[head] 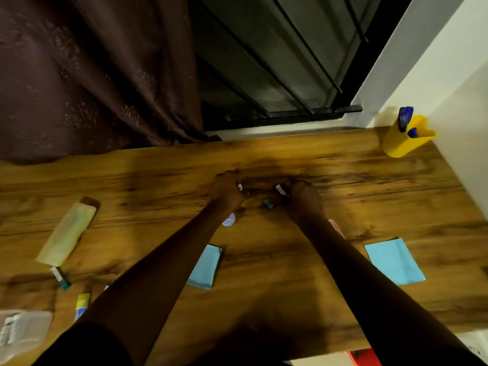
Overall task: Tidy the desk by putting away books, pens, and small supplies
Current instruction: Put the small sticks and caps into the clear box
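Both my hands are at the middle of the wooden desk (264, 281). My left hand (225, 190) is curled round a small item with a white tip showing at its fingers. My right hand (303, 198) grips a pen (280, 190) with a white end; a blue-capped end (267, 203) pokes out below. The picture is blurred, so I cannot make out what the left hand holds. A yellow pen cup (404, 141) with blue pens stands at the far right corner.
Two blue sticky-note pads (206, 268) (394, 261) lie near my arms. A round blue-and-white sticker-like disc (229, 220) sits under my left wrist. At left lie a pale long pouch (67, 233), a teal marker (61, 278), a yellow-blue eraser (82, 305) and a clear packet (21, 331).
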